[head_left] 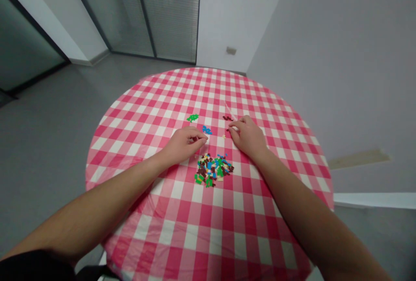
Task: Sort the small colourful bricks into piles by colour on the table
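Observation:
A mixed pile of tiny plastic building bricks (212, 169), in brown, blue, green and cream, lies on the table before me. My left hand (182, 144) is just beyond the pile's left side, its thumb and forefinger pinched; whatever they hold is too small to make out. Beside those fingertips is a small group of blue bricks (207, 130). Farther off are green bricks (193, 118). My right hand (248, 137) is closed in a pinch, with a small dark brown brick (228, 130) at its fingertips. Close by lie more dark brown bricks (227, 118) and a few cream pieces (223, 136).
A red-and-white checked cloth (208, 237) covers the round table. A thin, pale, clear strip (230, 110) lies beyond my right hand. Glass partitions (152, 12) and a white wall (328, 55) stand around the table.

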`<state>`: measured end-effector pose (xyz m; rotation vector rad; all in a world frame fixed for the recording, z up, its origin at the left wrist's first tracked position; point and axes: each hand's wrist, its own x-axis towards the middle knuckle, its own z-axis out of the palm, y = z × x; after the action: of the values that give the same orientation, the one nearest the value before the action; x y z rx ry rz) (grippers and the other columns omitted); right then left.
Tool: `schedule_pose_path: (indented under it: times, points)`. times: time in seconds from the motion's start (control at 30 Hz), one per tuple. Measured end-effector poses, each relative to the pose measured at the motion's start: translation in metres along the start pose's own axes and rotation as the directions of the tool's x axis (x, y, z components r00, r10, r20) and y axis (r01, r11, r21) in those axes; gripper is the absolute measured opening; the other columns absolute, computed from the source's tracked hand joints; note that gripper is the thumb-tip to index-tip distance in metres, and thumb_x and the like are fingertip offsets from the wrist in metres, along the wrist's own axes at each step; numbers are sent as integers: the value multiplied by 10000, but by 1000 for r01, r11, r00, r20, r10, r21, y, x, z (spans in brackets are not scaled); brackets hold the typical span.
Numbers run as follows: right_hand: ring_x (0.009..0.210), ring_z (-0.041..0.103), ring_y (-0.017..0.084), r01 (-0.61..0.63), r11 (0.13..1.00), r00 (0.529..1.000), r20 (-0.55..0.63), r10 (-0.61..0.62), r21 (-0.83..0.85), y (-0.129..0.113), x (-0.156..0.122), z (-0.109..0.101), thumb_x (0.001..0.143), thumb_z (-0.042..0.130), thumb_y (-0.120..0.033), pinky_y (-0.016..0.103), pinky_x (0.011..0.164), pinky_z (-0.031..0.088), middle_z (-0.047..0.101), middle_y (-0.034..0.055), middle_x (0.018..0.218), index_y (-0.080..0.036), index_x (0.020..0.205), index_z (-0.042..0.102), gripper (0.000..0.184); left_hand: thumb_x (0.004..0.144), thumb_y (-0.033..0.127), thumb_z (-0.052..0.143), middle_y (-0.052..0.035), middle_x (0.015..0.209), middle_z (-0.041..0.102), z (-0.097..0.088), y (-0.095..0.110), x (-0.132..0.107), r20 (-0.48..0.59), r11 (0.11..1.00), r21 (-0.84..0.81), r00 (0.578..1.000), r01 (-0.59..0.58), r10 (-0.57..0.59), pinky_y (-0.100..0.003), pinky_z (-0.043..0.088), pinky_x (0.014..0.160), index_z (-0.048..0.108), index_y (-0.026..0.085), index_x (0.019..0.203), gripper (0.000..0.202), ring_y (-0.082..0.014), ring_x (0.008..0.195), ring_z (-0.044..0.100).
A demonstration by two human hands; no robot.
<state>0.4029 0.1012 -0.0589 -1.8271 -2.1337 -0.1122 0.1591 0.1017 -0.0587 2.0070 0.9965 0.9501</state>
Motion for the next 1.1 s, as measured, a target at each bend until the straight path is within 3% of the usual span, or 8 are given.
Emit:
schedule_pose_path:
  times: [0.3,0.63,0.83,1.1]
  points:
    - [897,593,229,114,993,992,62,-113,-13,2,-3,-4,928,515,-268,311,699,449,617,113,1007,-189,1036,747,267,863,238,600,-51,845,725,-1,0,0,16,1000,10,1000,-3,3,-303,511,717,734,181,813,153,-164,794,662]
    - [945,592,240,108,993,983,154,-101,-39,-2,-1,-5,945,472,-237,315,716,448,610,130,1086,-187,1192,690,334,858,230,605,-55,851,723,-2,-1,0,13,1000,-17,1000,-1,1,-308,509,712,734,178,810,148,-160,782,655]
    - [951,596,238,99,995,986,135,-97,-14,0,-2,-4,912,505,-202,324,751,463,612,122,1059,-176,1018,756,274,859,224,607,-57,859,724,-3,-1,0,10,1000,-8,1000,0,0,-308,512,724,733,175,815,142,-158,793,655]
    - [972,560,279,84,992,983,170,-68,-91,0,2,-2,908,472,-166,354,758,439,608,151,1055,-170,1223,686,381,856,231,602,-50,847,722,-2,0,0,16,1000,-8,1000,8,-8,-303,514,716,731,179,809,147,-152,778,651]
